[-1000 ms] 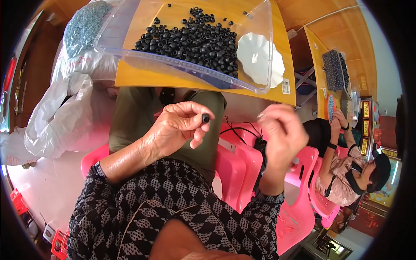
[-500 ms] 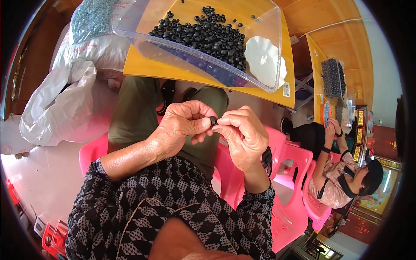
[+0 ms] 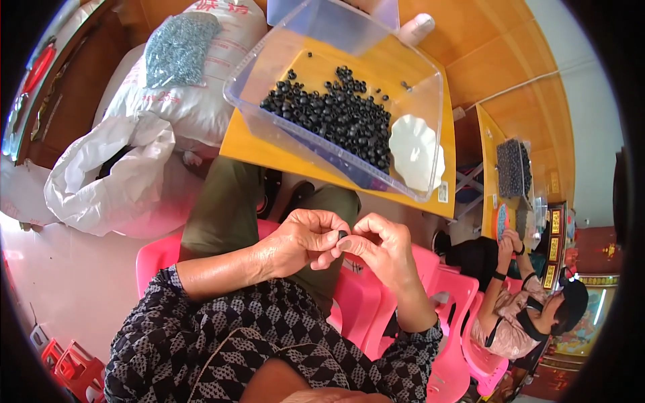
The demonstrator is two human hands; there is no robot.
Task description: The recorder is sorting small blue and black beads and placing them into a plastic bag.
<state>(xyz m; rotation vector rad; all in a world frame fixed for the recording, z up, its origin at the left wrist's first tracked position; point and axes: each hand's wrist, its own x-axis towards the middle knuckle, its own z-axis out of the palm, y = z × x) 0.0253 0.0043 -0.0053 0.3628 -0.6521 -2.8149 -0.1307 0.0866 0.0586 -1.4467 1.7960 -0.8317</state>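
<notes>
A small black round bead is held above the lap, between the two bare hands. It is pinched between the thumb and fingers of the left hand. The fingertips of the right hand are drawn narrow against the bead's right side; whether it is gripped by them too cannot be told.

Beyond the hands, a clear rectangular plastic bin is set on a yellow wooden table. Many loose black beads are heaped in it, and a white scalloped dish is placed at its right end.

On the far left, a clear bag of blue-grey pieces is rested on a full white sack. Nearer on the left, a crumpled white plastic bag is seen with its mouth open.

On the right, pink plastic chairs are lined up, and another person is seated at a second yellow table.
</notes>
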